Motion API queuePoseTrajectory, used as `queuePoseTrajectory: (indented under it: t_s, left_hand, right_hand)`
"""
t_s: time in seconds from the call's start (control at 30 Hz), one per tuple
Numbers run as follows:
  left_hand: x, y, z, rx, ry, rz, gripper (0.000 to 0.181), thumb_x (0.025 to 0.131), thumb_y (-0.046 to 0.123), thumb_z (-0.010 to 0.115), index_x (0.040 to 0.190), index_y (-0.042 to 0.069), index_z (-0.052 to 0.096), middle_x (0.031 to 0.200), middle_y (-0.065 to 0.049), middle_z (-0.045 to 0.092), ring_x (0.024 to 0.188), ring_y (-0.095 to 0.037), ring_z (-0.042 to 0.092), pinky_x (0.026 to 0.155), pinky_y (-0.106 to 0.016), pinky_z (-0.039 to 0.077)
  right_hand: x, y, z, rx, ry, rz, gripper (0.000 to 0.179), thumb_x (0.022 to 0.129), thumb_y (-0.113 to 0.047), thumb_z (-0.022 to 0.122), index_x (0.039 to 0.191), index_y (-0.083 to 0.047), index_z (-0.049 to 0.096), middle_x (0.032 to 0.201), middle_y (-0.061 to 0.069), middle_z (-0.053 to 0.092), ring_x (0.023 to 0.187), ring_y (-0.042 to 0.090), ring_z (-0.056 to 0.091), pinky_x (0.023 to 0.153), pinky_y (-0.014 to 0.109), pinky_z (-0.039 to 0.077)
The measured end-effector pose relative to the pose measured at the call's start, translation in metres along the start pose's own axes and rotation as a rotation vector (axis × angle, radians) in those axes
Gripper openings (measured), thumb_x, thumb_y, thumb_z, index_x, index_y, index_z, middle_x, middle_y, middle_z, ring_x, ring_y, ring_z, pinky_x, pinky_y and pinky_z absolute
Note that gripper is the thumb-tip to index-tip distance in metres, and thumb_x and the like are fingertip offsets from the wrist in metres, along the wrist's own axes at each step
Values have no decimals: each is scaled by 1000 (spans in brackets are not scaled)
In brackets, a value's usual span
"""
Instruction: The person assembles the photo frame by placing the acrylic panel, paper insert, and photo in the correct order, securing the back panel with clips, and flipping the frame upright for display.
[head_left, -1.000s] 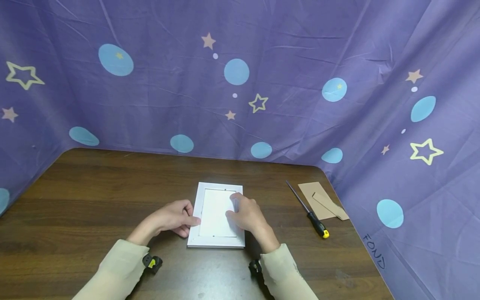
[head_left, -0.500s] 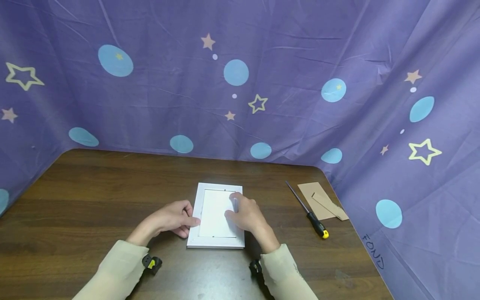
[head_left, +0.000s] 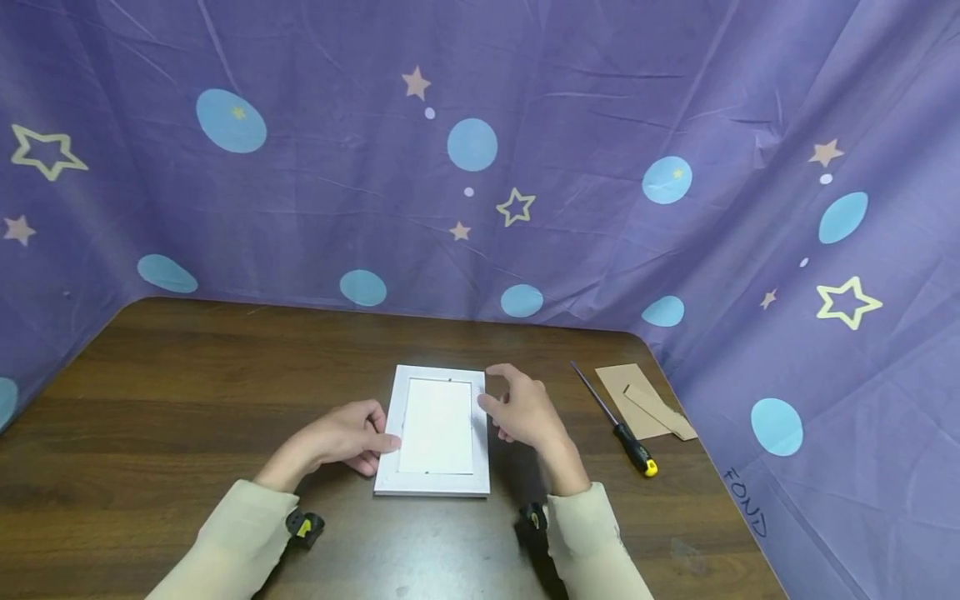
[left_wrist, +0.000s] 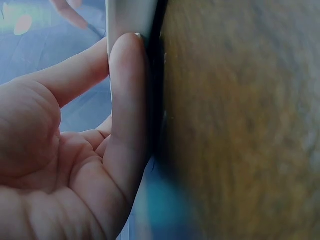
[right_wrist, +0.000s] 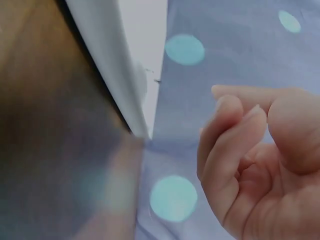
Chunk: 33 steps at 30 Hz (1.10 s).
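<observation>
A white picture frame (head_left: 431,485) lies on the wooden table, a plain white panel (head_left: 437,427) set within its border. Small dark tabs show at the panel's top and bottom edges. At the frame's left side my left hand (head_left: 348,435) grips the border, thumb over the top and fingers against the side. The left wrist view has this thumb (left_wrist: 130,90) lying along the white edge. My right hand (head_left: 528,412) hovers just off the frame's right side. Its fingers are loosely bent around nothing, and the right wrist view shows a gap between this hand (right_wrist: 260,160) and the frame (right_wrist: 107,55).
To the right lies a screwdriver (head_left: 633,448) with a black handle and yellow end. Beyond it, a brown cardboard sheet (head_left: 618,383) sits near the table's right edge with a folded strip (head_left: 660,412) on top. A purple curtain (head_left: 570,250) surrounds the table (head_left: 225,358).
My right hand has left the panel and moved right, past the frame's right border. The left hand and the frame stay where they were.
</observation>
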<state>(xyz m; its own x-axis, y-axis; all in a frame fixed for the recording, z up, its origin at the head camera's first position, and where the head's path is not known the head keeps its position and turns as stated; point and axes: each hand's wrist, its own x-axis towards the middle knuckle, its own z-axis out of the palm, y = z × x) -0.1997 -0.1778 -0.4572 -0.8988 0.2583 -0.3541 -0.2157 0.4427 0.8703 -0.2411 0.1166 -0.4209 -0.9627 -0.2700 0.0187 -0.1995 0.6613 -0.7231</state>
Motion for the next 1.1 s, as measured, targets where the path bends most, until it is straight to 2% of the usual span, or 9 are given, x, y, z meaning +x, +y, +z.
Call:
queuePoseTrajectory:
  t_s: [0.47, 0.6, 0.77, 0.83, 1.0, 1.1]
  left_hand:
    - [1, -3, -4, -51, -51, 14, 30, 98, 10, 77, 107, -2, 52, 84, -15, 65, 69, -21, 68, 64, -34, 67]
    - [2, -4, -4, -58, -59, 12, 29, 98, 10, 76, 108, -2, 51, 85, -15, 64, 70, -22, 68, 64, -34, 67]
    - [2, -5, -4, -54, -54, 8, 30, 98, 10, 77, 108, -2, 51, 85, -15, 64, 70, -22, 68, 64, -34, 67]
    - [2, -5, -4, -52, -52, 4, 30, 98, 10, 77, 109, -2, 51, 86, -15, 64, 70, -22, 68, 64, -34, 67]
    - [2, -4, -3, -59, -48, 2, 31, 98, 10, 77, 109, -2, 51, 85, -15, 64, 69, -22, 68, 64, -33, 67]
    - [2, -4, -3, -61, -48, 2, 31, 98, 10, 77, 109, -2, 51, 85, -15, 65, 69, -22, 68, 63, -33, 67]
  right_hand:
    - [-10, 12, -63, 108, 97, 36, 53, 102, -17, 73, 150, -11, 52, 68, 8, 64, 56, 20, 66, 56, 34, 63]
    - [-13, 18, -80, 125, 128, 30, 54, 103, -16, 71, 152, -10, 50, 76, 12, 66, 63, 22, 70, 62, 34, 64]
    - [-20, 28, -98, 66, 188, 15, 52, 104, -19, 71, 151, -8, 53, 92, 16, 69, 73, 22, 72, 65, 30, 62]
    - [-22, 33, -105, 11, 204, 26, 51, 104, -22, 71, 150, -9, 54, 97, 14, 71, 82, 23, 74, 69, 32, 61]
    - [-20, 54, -128, -138, 212, 82, 54, 104, -29, 69, 152, -10, 53, 115, 14, 74, 111, 33, 72, 87, 45, 60]
    - [-15, 71, -144, -185, 195, 120, 58, 104, -29, 68, 154, -5, 50, 128, 23, 70, 116, 41, 69, 95, 55, 58]
